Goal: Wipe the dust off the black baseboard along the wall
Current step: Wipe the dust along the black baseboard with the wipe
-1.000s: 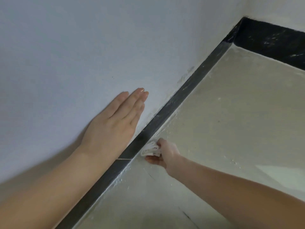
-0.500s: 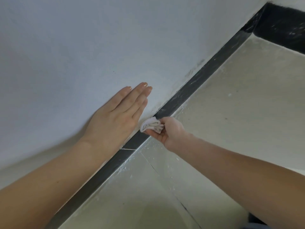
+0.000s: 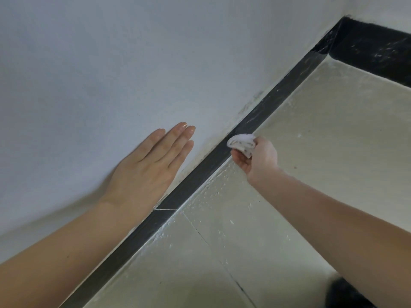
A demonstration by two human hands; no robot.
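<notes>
We brace on the wall and press the cloth to the baseboard.

Our left hand (image 3: 146, 167) lies flat and released on the white wall (image 3: 111, 74), likely to steady us while crouched. Right of it, the black baseboard (image 3: 200, 172) runs from near left to the far corner. Our right hand (image 3: 255, 156) is grasping a bunched white cloth (image 3: 241, 142), touching the board's face where dust streaks begin.

I face a plain white wall (image 3: 111, 63) that meets another white wall (image 3: 382, 10) at a corner on my upper right. Below me lies a pale, glossy tiled floor (image 3: 322, 141), speckled with white dust, with thin dark grout lines (image 3: 200, 234).
</notes>
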